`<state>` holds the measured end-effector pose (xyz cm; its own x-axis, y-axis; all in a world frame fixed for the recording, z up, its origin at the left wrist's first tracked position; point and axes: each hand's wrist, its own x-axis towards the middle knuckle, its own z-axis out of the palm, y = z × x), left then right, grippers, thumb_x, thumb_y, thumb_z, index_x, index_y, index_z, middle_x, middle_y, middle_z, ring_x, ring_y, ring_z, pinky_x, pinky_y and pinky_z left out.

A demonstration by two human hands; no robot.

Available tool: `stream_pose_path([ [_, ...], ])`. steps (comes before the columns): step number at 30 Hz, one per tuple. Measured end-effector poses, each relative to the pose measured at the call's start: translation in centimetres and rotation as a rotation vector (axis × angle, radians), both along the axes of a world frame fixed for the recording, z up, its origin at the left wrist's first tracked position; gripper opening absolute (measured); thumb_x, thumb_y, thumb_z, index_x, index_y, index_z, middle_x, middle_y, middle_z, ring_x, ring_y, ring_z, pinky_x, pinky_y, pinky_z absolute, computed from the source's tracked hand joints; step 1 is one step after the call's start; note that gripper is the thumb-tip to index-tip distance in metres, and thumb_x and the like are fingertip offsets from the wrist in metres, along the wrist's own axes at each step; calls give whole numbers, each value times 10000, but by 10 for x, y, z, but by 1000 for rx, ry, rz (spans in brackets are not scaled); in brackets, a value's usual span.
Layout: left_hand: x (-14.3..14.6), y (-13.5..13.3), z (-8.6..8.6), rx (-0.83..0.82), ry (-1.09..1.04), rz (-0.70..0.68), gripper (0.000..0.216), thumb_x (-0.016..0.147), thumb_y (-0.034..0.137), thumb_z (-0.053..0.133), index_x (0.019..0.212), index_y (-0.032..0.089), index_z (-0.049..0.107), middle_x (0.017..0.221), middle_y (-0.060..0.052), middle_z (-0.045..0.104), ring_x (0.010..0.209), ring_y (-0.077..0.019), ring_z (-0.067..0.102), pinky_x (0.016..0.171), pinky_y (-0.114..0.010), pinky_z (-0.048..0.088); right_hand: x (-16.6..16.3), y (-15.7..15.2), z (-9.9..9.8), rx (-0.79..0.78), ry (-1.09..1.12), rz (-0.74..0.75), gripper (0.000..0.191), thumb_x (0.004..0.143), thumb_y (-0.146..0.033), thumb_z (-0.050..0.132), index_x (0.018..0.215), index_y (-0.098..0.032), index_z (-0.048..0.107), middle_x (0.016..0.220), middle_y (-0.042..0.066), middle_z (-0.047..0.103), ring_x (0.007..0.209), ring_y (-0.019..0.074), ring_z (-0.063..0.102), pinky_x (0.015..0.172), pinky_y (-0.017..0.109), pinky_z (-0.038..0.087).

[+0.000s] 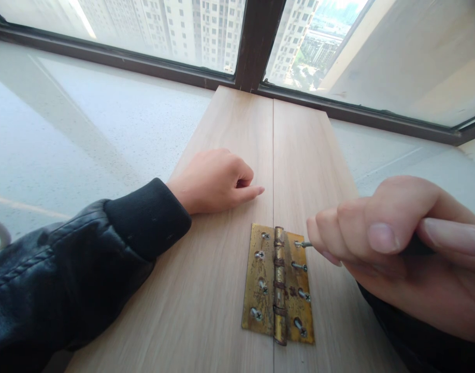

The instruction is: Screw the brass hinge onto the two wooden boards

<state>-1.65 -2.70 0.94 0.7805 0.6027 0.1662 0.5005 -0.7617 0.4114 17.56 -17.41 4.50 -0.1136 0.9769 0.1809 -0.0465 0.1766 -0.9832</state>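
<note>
Hinge (278, 285), brass, was laid flat across the seam between two wooden boards (221, 269), near their bottom edge. Head view only. Eight screws were counted; the left-leaf four sat flush, the right-leaf ones stood proud. The topmost right screw (300, 243) was met by a thin tool shaft running from the right hand (400, 248). That hand was clenched tight around a dark handle (416, 247), mostly hidden by the fingers (380, 237); tool type could not be told. The hand was cut off by the right frame edge. The left hand (216, 181) was rested on the left board, loosely curled, index extended toward the seam, nothing held; its black sleeve (147, 217) overlapped the board's left edge. Open board was left between hinge and window frame (256, 46). Pale sill (85, 129) flanked both boards.
</note>
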Motion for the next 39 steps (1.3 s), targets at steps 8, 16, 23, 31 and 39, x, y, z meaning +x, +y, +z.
stream_pose_path([
  [8, -1, 0, 0, 4, 6, 1, 509, 871, 404, 617, 492, 194, 350, 461, 44, 321, 473, -102, 224, 537, -333, 209, 3, 14, -1, -111, 39, -48, 276, 819, -521, 759, 849, -285, 618, 615, -4, 399, 588, 217, 465, 547, 376, 416],
  [16, -1, 1, 0, 9, -24, -18, 513, 867, 393, 627, 487, 191, 348, 453, 43, 328, 472, -98, 221, 535, -329, 201, 2, 15, 0, -108, 32, -57, 294, 822, -522, 751, 875, -278, 596, 614, -17, 393, 596, 213, 481, 568, 373, 424],
  [23, 0, 0, 1, -6, -13, -7, 510, 866, 396, 626, 484, 194, 355, 454, 45, 319, 475, -104, 230, 536, -332, 209, -2, 10, -2, -39, 87, 34, 138, 916, -422, 700, 909, -285, 697, 554, -37, 462, 524, 161, 483, 539, 322, 442],
  [31, 0, -1, 1, -15, 3, -1, 486, 869, 398, 624, 496, 196, 387, 454, 41, 344, 493, -111, 244, 565, -339, 213, 5, 11, 3, -72, 74, 158, 187, 969, -334, 635, 871, -282, 785, 474, -36, 403, 427, 142, 388, 503, 325, 429],
  [39, 0, 0, 1, -25, 14, 8, 487, 865, 390, 636, 492, 193, 393, 454, 40, 351, 485, -107, 245, 561, -335, 213, -3, 1, 3, -19, 32, -37, 153, 905, -368, 711, 783, -295, 767, 489, -53, 249, 437, 143, 337, 414, 320, 324],
])
